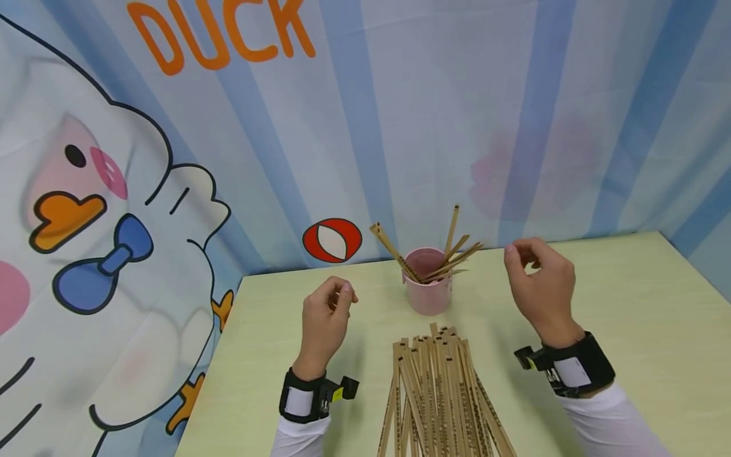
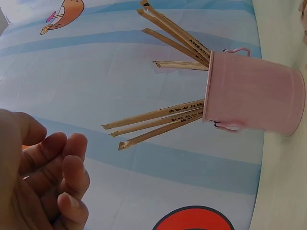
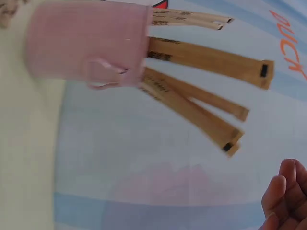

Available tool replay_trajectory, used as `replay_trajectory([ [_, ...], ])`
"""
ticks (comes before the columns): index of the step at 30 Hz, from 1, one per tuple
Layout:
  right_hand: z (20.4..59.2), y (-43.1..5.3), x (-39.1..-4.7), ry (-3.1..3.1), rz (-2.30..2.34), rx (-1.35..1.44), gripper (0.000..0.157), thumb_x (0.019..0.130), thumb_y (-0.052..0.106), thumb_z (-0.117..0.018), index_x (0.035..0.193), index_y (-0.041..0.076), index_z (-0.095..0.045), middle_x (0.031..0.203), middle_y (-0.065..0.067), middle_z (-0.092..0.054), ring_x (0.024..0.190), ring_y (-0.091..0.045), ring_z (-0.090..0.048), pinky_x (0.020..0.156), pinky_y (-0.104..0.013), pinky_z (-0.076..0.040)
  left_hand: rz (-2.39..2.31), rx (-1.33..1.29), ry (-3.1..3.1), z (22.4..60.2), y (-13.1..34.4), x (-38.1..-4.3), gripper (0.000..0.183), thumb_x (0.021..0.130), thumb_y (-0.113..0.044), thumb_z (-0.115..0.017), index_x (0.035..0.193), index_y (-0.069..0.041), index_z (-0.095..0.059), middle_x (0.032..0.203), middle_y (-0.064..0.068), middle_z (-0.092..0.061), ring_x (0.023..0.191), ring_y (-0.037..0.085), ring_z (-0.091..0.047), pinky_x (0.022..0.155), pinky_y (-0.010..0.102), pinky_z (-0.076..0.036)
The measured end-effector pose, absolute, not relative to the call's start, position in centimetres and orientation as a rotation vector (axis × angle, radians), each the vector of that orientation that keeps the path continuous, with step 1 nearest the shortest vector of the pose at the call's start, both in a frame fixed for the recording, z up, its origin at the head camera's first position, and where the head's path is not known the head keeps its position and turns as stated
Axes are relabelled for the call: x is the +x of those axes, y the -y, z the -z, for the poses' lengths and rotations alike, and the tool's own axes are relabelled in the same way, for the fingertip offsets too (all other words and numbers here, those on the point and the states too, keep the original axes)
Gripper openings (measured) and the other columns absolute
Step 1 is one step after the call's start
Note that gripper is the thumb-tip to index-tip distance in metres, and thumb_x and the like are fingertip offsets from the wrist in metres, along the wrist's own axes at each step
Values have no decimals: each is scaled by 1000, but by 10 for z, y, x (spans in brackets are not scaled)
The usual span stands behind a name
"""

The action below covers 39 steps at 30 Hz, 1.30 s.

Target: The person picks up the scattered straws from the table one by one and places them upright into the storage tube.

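Note:
A small pink bucket (image 1: 428,299) stands upright near the back of the table, several slim brown paper-wrapped sticks (image 1: 452,228) leaning out over its rim. In front of it lies a dense pile of similar paper-wrapped sticks (image 1: 440,393) with dark printing. My left hand (image 1: 324,324) is raised to the left of the bucket, fingers loosely curled around nothing. To the bucket's right, my right hand (image 1: 541,289) hovers with fingers bent loosely and no object in them. Both wrist views show the bucket (image 2: 254,93) with a gap between it and the hand.
The pale table (image 1: 657,304) meets a blue-striped cloth backdrop (image 1: 434,127) just behind the bucket. A large printed duck (image 1: 143,304) covers the cloth at left. Each wrist wears a black strap (image 1: 596,362) with a small camera. The bucket has a little side handle (image 3: 103,74).

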State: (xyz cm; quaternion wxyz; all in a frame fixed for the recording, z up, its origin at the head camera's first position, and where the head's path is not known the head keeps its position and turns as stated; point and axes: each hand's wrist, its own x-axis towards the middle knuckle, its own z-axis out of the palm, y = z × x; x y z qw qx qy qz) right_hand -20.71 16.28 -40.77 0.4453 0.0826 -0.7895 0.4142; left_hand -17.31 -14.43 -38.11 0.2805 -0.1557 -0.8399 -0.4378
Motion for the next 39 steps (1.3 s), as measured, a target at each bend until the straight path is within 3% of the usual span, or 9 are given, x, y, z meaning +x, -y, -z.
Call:
replay_trajectory([
  [3,426,-170,-202,2047,-1030,147,20,90,19,-57,88,3,-68,68,-7,-61,65,-3,-46,60,-30,-36,1173,-411,2256,382,145,-174,18,93,-6,-51,77,-3,-59,69,6,-61,51,8,-46,47,28,-44],
  [8,448,-176,-196,2256,-993,158,22,91,26,-58,91,7,-68,70,-2,-60,60,-9,-48,52,-33,-36,1165,-402,2258,403,152,-186,20,95,-12,-51,78,-7,-60,69,2,-61,50,11,-46,46,29,-43],
  [16,454,-177,-193,2307,-977,219,23,91,27,-57,93,7,-68,73,-3,-63,62,-14,-52,53,-35,-39,1120,-428,2351,420,155,-193,25,96,-30,-48,82,-16,-62,72,-7,-62,56,8,-50,49,28,-45],
  [23,455,-178,-192,2320,-970,214,23,92,27,-57,94,7,-68,73,-3,-63,62,-15,-52,53,-35,-39,844,-493,2783,426,143,-189,24,93,-40,-51,92,-21,-64,83,-9,-63,64,5,-52,56,26,-45],
  [32,457,-178,-192,2326,-973,214,23,92,27,-56,93,7,-68,73,-3,-63,62,-15,-52,53,-35,-38,515,-574,3144,450,136,-183,25,83,-39,-65,68,-21,-56,58,-10,-49,51,8,-44,46,26,-36],
  [39,455,-178,-192,2330,-979,212,23,92,27,-56,92,7,-68,73,-3,-63,62,-15,-52,54,-35,-39,374,-641,3268,464,132,-177,25,74,-35,-72,58,-23,-57,52,-12,-49,48,7,-46,44,27,-36],
])
